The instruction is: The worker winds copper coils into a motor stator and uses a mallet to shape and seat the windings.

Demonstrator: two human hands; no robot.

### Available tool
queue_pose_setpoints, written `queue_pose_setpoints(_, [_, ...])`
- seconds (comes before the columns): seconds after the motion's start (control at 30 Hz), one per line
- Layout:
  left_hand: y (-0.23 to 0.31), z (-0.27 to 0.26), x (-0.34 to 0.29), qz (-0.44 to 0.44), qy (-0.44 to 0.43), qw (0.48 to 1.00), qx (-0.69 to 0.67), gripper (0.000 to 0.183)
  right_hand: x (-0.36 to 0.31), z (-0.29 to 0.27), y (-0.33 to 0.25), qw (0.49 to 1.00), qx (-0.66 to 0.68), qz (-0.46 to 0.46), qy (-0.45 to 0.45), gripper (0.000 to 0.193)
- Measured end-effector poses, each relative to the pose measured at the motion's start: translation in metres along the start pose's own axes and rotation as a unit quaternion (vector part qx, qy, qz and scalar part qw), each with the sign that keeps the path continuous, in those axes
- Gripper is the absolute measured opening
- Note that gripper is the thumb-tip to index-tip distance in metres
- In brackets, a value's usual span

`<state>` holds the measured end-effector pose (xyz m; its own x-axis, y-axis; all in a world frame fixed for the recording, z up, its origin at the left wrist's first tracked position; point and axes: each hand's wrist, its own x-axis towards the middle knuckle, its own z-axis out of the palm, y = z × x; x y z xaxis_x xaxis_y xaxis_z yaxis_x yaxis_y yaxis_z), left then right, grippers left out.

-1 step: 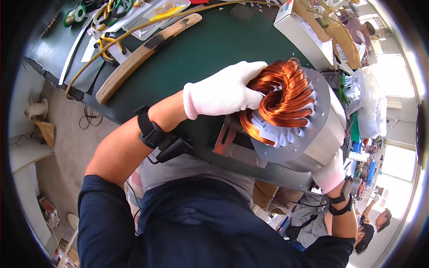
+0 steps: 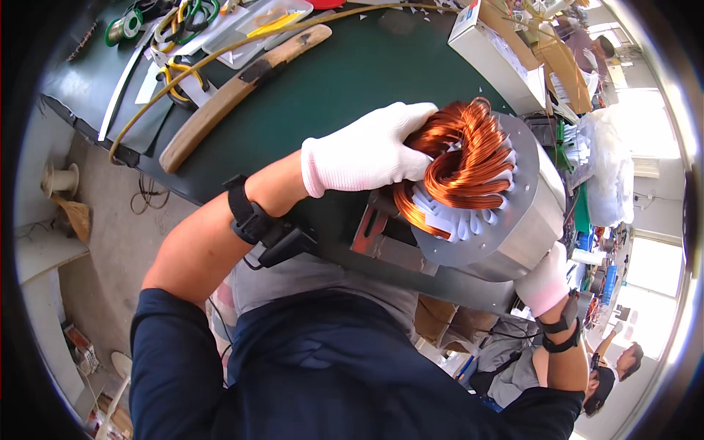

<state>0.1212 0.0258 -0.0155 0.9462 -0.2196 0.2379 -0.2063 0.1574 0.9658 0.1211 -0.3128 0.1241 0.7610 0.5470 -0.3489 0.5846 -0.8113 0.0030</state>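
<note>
A motor stator (image 2: 513, 253) with a grey metal body sits at the table's near right, its face tilted up towards me. Thick copper windings (image 2: 473, 172) bulge from its bore in looped bundles, with white slot liners (image 2: 469, 224) standing around them. My left hand (image 2: 370, 147), in a white glove, is closed on the left side of the windings; its thumb and fingers curve around the copper wire. My right hand (image 2: 543, 282), also gloved, holds the stator's lower right side. Most of its fingers are hidden behind the metal body.
A slotted metal bracket (image 2: 385, 238) lies left of the stator. Across the green table are a wooden stick (image 2: 220, 110), yellow-handled pliers (image 2: 176, 81), a solder-like wire spool (image 2: 123, 28) and a plastic tray (image 2: 242, 51). An open white box (image 2: 491, 66) stands at the far right. Other people are at right.
</note>
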Motion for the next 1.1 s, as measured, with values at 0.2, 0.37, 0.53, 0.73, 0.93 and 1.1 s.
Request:
queue_pose_setpoints(0.2, [0.018,-0.002,-0.003,0.020,0.014,0.997,0.078,0.036,0.009,-0.005,0.003,0.984,0.035,-0.073,0.158,0.037])
queue_pose_setpoints(0.37, [0.021,-0.005,-0.007,0.004,-0.034,0.991,-0.130,0.054,0.011,-0.005,-0.011,0.980,0.049,-0.032,0.192,0.018])
queue_pose_setpoints(0.53, [0.008,-0.018,-0.010,0.160,-0.055,0.981,0.099,0.056,0.031,0.007,0.003,0.953,0.027,-0.080,0.292,0.019])
queue_pose_setpoints(0.73, [-0.004,-0.030,-0.033,0.078,-0.003,0.963,0.258,0.040,0.022,0.015,0.028,0.943,-0.044,-0.095,0.317,0.046])
queue_pose_setpoints(0.93, [0.007,-0.020,-0.066,0.007,0.060,0.971,0.231,0.038,0.018,0.030,0.045,0.947,-0.005,-0.096,0.307,0.049])
queue_pose_setpoints(1.1, [0.003,-0.019,-0.044,-0.030,0.170,0.962,0.210,0.037,0.017,0.041,0.055,0.954,0.009,-0.070,0.292,0.049])
